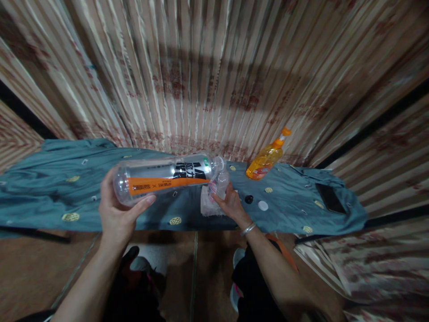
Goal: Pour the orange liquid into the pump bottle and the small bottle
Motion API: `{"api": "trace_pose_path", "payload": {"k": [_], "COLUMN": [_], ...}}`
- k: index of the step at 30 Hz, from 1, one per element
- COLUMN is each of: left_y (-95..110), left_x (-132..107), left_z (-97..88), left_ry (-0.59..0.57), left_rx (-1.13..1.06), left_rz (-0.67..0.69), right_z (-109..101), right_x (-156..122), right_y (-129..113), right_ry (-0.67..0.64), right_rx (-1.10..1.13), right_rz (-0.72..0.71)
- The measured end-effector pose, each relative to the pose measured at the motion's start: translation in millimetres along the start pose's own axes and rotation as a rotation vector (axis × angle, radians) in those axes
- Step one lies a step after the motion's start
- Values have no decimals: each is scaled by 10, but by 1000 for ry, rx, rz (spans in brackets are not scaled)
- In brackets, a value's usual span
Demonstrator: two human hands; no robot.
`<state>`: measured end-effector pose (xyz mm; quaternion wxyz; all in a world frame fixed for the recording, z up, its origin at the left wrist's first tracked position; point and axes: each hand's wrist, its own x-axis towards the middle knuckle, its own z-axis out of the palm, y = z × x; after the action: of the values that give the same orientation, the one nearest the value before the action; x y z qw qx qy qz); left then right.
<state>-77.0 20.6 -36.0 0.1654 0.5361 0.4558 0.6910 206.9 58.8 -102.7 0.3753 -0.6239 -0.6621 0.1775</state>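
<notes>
My left hand (118, 209) grips the base end of a large clear plastic bottle (164, 177) with an orange and black label, held on its side above the table. The bottle's open mouth points right, into a small clear cup (219, 182) that my right hand (230, 203) holds, fingers wrapped round it. A white tissue or cloth (208, 205) lies under the cup on the teal tablecloth (47, 188). A black cap (248, 199) and a white cap (263, 205) lie just right of my right hand.
An orange squeeze bottle (266, 158) with an orange nozzle stands tilted at the back of the table. A dark phone (330, 198) lies at the table's right end. Striped patterned curtains hang close behind. My legs and shoes show below the table edge.
</notes>
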Motion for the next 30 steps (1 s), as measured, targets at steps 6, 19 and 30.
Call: {"api": "trace_pose_path", "payload": {"k": [6,19,30], "left_y": [-14,12,47], "left_x": [2,3,6], "left_z": [-2,12,23], "left_ry": [-8,0,6], "left_rx": [12,6,5], "left_rz": [1,-20,-17], "right_z": [-2,0,-23], "right_x": [-6,-4,-5], "right_y": [7,12,-14], "right_ry": [3,4,-19], "right_rx": [10,22,46], "right_rz": [-29,-27,-23]}}
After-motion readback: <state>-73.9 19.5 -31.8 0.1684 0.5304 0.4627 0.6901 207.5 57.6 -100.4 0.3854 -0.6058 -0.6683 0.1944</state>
